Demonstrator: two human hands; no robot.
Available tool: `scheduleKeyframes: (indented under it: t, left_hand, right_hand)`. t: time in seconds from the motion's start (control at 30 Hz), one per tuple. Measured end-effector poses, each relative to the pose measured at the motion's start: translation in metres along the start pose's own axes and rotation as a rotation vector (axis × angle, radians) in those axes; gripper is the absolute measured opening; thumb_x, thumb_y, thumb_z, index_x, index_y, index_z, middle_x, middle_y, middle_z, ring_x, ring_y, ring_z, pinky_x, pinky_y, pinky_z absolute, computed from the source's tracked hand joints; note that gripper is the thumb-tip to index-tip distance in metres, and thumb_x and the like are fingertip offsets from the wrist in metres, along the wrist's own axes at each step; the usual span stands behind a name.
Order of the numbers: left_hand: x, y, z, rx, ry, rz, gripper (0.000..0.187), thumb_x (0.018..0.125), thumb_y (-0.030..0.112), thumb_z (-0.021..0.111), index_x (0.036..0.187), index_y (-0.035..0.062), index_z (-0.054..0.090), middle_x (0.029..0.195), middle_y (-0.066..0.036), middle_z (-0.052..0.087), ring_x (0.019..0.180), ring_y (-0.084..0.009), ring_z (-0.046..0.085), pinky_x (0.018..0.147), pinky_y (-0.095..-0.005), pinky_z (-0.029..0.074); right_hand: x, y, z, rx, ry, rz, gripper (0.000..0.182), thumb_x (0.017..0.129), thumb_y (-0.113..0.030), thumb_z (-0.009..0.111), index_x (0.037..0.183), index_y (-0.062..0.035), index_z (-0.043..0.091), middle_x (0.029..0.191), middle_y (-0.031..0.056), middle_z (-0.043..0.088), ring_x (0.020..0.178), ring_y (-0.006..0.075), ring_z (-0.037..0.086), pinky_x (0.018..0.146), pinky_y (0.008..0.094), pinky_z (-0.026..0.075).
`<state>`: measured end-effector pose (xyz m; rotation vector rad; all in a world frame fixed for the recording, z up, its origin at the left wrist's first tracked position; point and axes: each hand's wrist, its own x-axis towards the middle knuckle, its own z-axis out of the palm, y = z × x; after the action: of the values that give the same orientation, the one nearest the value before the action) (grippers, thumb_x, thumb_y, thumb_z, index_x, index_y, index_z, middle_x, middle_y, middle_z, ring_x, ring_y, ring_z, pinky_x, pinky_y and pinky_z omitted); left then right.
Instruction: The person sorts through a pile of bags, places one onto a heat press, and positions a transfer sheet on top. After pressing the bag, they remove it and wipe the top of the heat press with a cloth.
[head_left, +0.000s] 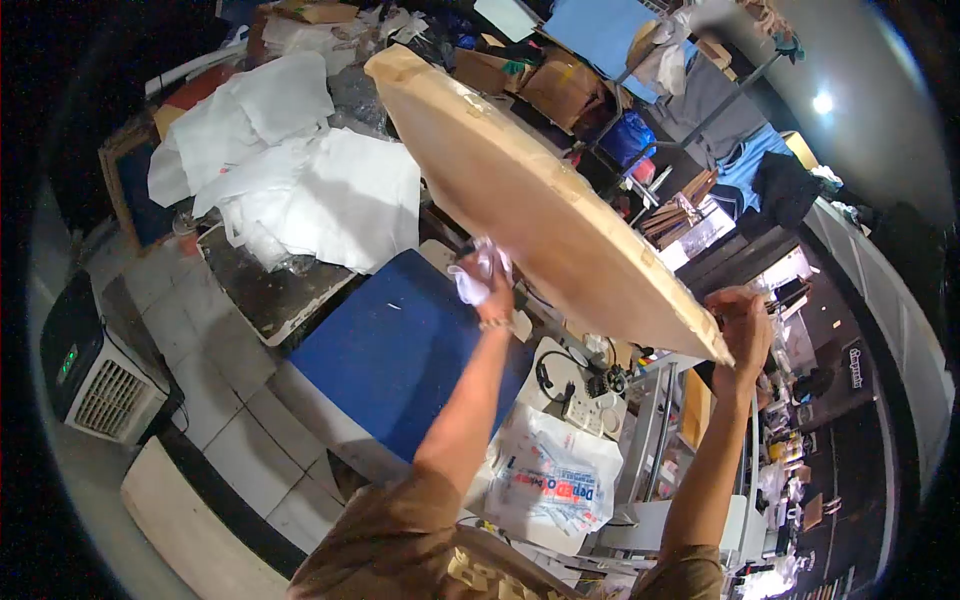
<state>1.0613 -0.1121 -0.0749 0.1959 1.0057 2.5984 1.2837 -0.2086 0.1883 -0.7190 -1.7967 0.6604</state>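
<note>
A large flat tan panel (520, 200) with taped, light-coloured edges is held up at a tilt and stretches across the middle of the view. My right hand (742, 330) is closed on its near right corner. Bunched in my left hand (490, 285) is a white cloth (470, 287), right at the panel's lower left face. Beneath my left forearm lies a dark blue board (400, 340), flat on a work surface.
White sheets (350, 190) cover a dark table at the left. Below the panel are a power strip (583, 412) with cables and a printed plastic bag (550, 480). An air cooler (115, 385) stands on the tiled floor. Cardboard boxes (565, 90) are piled behind.
</note>
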Motion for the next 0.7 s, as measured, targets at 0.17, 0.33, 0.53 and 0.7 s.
scheduleKeyframes:
  t: [0.17,0.33,0.53,0.7]
  left_hand:
    - [0.014,0.015,-0.032,0.162,0.068,0.198,0.016,0.090,0.004,0.068,0.103,-0.0010,0.062,0.094,-0.005,0.065,0.086,-0.0128,0.060,0.077,-0.0273,0.051]
    - [-0.027,0.197,0.003,0.234,-0.102,0.815,0.039,0.085,0.002,0.065,0.123,-0.0031,0.059,0.120,-0.019,0.053,0.113,-0.0314,0.051,0.101,-0.0396,0.039]
    - [0.041,0.002,0.003,0.167,-0.009,0.282,0.027,0.089,0.008,0.055,0.111,-0.0060,0.062,0.108,-0.019,0.064,0.098,-0.0286,0.062,0.083,-0.0347,0.048]
    - [0.025,-0.081,-0.058,0.472,0.084,0.104,0.038,0.082,0.015,0.071,0.113,-0.0052,0.060,0.104,-0.020,0.064,0.093,-0.0292,0.063,0.084,-0.0369,0.049]
  right_hand:
    - [-0.015,0.013,-0.018,-0.223,0.035,-0.036,0.045,0.101,-0.042,0.045,0.100,0.0003,0.062,0.094,0.0101,0.066,0.089,0.0165,0.063,0.084,0.0308,0.045]
    - [-0.029,0.066,-0.046,-0.090,0.121,0.125,0.042,0.100,-0.040,0.048,0.109,-0.0003,0.061,0.104,0.0101,0.065,0.097,0.0171,0.062,0.088,0.0313,0.045]
    - [-0.054,0.153,-0.113,-0.397,0.129,0.008,0.055,0.095,-0.041,0.056,0.131,0.0016,0.052,0.108,0.0090,0.064,0.099,0.0187,0.062,0.082,0.0338,0.050]
    - [-0.070,0.123,-0.081,-0.231,0.013,0.103,0.043,0.099,-0.040,0.053,0.114,-0.0002,0.060,0.100,0.0112,0.066,0.082,0.0176,0.062,0.077,0.0316,0.049]
